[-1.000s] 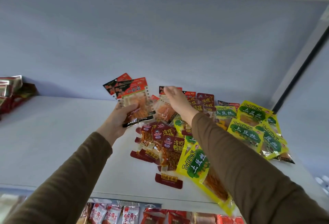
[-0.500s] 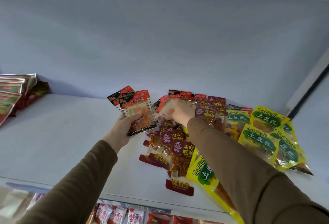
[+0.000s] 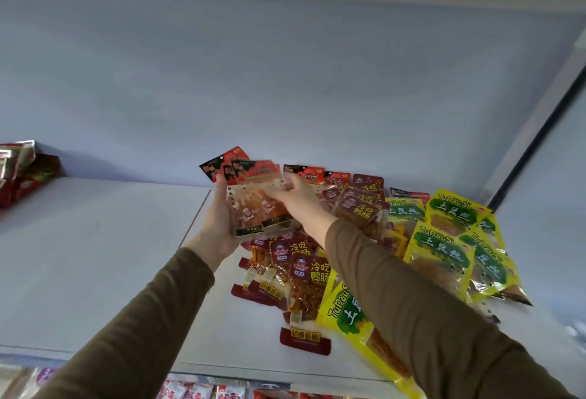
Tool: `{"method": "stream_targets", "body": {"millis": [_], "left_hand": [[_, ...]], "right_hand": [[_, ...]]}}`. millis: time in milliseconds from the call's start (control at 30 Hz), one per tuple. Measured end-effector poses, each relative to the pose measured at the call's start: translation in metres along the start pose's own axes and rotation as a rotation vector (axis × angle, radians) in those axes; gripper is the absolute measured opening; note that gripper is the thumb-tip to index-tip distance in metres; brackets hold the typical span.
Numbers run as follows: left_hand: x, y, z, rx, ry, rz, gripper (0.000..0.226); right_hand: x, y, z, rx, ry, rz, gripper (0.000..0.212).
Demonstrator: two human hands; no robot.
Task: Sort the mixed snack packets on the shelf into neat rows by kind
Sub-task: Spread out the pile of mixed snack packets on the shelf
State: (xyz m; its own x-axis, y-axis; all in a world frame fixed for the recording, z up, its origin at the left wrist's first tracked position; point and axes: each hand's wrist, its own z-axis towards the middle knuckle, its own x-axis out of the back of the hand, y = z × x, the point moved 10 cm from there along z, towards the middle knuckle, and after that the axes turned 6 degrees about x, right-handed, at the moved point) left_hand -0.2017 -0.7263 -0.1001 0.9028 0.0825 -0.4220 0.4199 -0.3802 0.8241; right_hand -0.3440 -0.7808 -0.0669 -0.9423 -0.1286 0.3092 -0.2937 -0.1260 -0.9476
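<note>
The left hand (image 3: pixel 218 224) grips a fanned stack of red-and-black topped clear packets (image 3: pixel 253 195) from below, palm up, holding them above the white shelf (image 3: pixel 95 256). The right hand (image 3: pixel 296 197) comes in from 3 o'clock and pinches the front packet of that stack near its upper edge, fingers curled over the clear film — the two hands meet on the same bundle. Both sleeves (image 3: pixel 428 319) are olive brown.

Directly at 6 o'clock of the held stack, dark red duck-intestine packets (image 3: pixel 304 275) lie overlapping on the shelf. At 3 o'clock of the right hand, more dark red packets (image 3: pixel 358 205) sit piled against the back wall, with two further red-and-black topped packets (image 3: pixel 309 173) standing just behind the right hand's knuckles. Farther toward 3 o'clock lie yellow-and-green TuDouSi packets (image 3: pixel 450 240) in a loose heap — one more yellow packet (image 3: pixel 352 313) lies at 5 o'clock, partly under the right forearm.

Far off at 9 o'clock, a separate pile of red foil bags (image 3: pixel 19 170) rests on the shelf against the wall. Below the shelf's front edge, white-and-red packets (image 3: pixel 196 390) show on a lower shelf
</note>
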Motion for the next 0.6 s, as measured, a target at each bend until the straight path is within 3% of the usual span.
{"method": "stream_targets", "body": {"millis": [67, 233, 367, 467, 600], "left_hand": [[-0.008, -0.005, -0.002, 0.021, -0.035, 0.101, 0.081], [-0.005, -0.008, -0.001, 0.018, -0.008, 0.174, 0.046], [0.012, -0.004, 0.002, 0.010, 0.051, 0.109, 0.043], [0.018, -0.003, 0.002, 0.001, 0.056, 0.085, 0.043], [0.017, -0.004, 0.001, 0.005, 0.042, 0.069, 0.044]], "right_hand": [[-0.010, 0.005, -0.004, -0.012, 0.049, 0.032, 0.071], [-0.019, 0.004, -0.010, -0.061, 0.001, 0.216, 0.039], [0.020, 0.008, 0.005, -0.067, 0.131, 0.169, 0.037], [0.075, 0.013, 0.020, -0.025, 0.377, -0.111, 0.046], [0.100, 0.024, 0.046, 0.020, 0.387, -0.554, 0.046]]}}
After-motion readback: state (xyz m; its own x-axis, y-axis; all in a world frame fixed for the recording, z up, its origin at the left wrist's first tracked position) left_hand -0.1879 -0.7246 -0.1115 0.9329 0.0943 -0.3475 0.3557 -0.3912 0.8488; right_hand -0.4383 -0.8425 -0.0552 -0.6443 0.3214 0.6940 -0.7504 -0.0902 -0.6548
